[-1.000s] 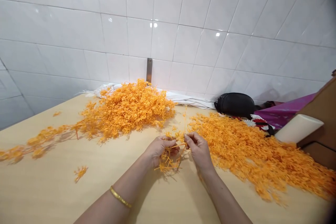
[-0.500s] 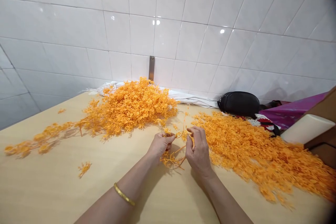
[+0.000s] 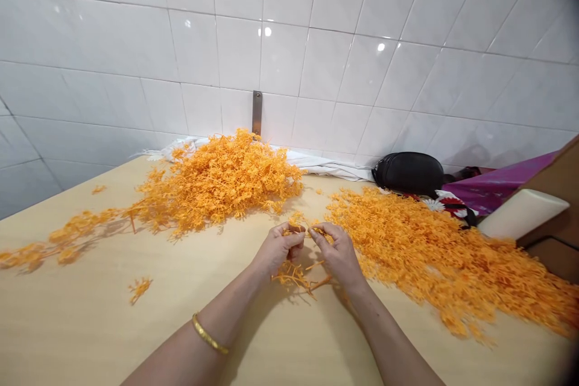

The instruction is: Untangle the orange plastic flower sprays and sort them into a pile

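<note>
An orange artificial-foliage sprig [image 3: 297, 219] was above the tabletop [image 3: 194, 289], pinched at the fingertips by both the left hand [image 3: 277, 248] and the right hand [image 3: 339, 253]. Branched orange stems [image 3: 295, 276] showed just below; a foliage mound [image 3: 226, 181] stood beyond, and a flatter pile [image 3: 420, 247] spread rightward.

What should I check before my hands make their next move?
1. Left hand gripping the orange sprig: ok, thumb and finger pinched.
2. Right hand gripping it too: cannot tell, fingertips hide the contact.
3. Left pile and right pile apart: ok, table shows between.
4. Every loose piece in a pile: not ok, a stray piece lies at left.
</note>
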The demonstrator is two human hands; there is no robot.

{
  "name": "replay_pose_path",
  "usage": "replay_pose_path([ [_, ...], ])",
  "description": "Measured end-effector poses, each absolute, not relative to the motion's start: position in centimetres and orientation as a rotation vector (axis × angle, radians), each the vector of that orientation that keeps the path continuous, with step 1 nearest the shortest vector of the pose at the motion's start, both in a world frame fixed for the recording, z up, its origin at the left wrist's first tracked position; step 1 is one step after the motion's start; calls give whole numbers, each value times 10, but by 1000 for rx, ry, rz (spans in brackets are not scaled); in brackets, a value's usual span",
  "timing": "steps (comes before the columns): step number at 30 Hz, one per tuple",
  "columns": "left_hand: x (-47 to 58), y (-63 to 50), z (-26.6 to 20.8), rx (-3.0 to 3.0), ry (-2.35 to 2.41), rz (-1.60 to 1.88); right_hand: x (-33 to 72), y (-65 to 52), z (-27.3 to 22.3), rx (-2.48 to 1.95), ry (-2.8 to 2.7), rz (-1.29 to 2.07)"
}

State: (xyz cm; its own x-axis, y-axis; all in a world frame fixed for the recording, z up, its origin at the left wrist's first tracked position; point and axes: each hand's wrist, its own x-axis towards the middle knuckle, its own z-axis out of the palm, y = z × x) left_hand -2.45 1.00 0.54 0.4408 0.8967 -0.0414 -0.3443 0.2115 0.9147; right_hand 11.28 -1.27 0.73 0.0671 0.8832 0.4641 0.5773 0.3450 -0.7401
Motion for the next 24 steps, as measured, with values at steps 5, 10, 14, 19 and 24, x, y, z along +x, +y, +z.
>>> replay_pose_path([
  [5,-20,9,9,940,683,846,104,-9,-2,-1225,-1221,730],
  [10,-13,9,12,941,714,810,100,1,-7,-1161,-829,778],
  [14,-20,8,9,1047,776,816,131,5,8,-1260,-457,619],
  [19,-26,6,7,1132,828,826,146,-3,19,-1280,-696,632],
  [24,-23,7,6,1229,817,779,120,-10,21,-1256,-1276,669],
])
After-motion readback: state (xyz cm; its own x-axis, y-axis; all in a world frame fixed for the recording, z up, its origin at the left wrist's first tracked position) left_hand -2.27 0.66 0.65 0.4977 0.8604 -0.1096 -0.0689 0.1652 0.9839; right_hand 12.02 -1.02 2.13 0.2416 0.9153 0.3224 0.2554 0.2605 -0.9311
